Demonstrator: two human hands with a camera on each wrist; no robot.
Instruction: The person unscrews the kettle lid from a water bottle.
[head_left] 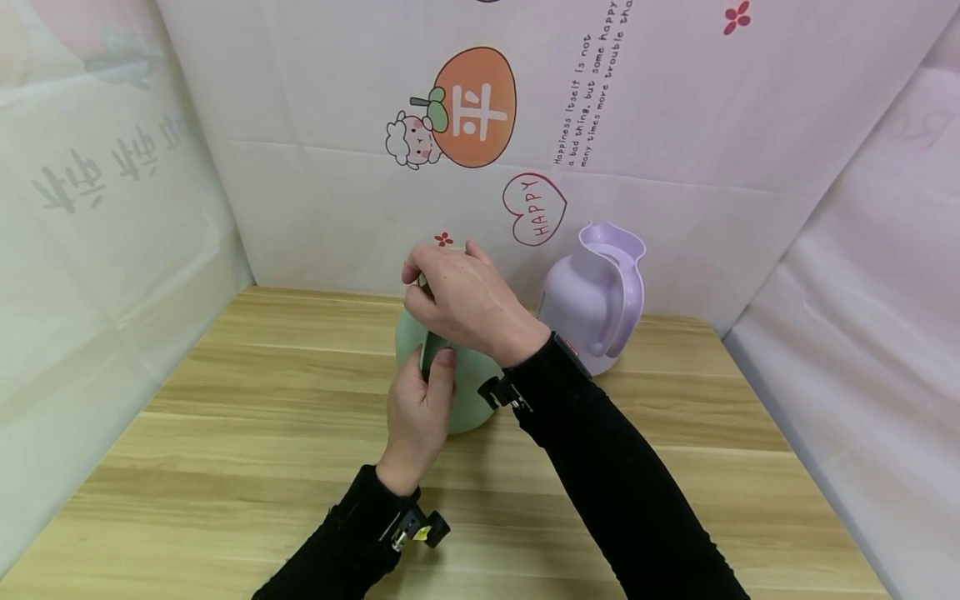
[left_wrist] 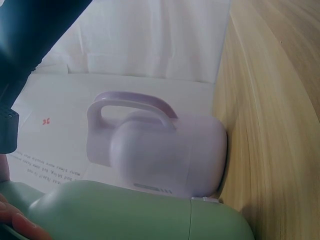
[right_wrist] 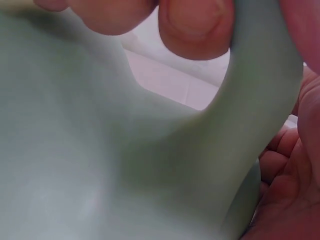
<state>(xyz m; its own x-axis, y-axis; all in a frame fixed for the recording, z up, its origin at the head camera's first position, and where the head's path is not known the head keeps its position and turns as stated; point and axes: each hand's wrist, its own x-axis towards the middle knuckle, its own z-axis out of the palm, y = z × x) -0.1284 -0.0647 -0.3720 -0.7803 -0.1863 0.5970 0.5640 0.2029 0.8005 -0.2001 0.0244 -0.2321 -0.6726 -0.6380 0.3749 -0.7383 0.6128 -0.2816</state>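
Note:
A pale green jug (head_left: pixel 476 400) stands on the wooden table, partly covered by both hands. My left hand (head_left: pixel 418 412) grips its handle from the near side, the thumb lying along it. Over the jug's top bends my right hand (head_left: pixel 472 304), its fingers curled round the upper handle. In the right wrist view, fingertips (right_wrist: pixel 195 30) poke into the loop of the green handle (right_wrist: pixel 260 75). The left wrist view shows the green jug's smooth side (left_wrist: pixel 125 212). Its lid and spout are mostly hidden by the right hand.
A lilac jug (head_left: pixel 585 308) with a looped handle stands just right of the green one, partly behind the right wrist. The wooden table (head_left: pixel 262 417) ends at a white printed cloth (head_left: pixel 315 208) behind. White cloth walls (head_left: pixel 862 317) enclose both sides.

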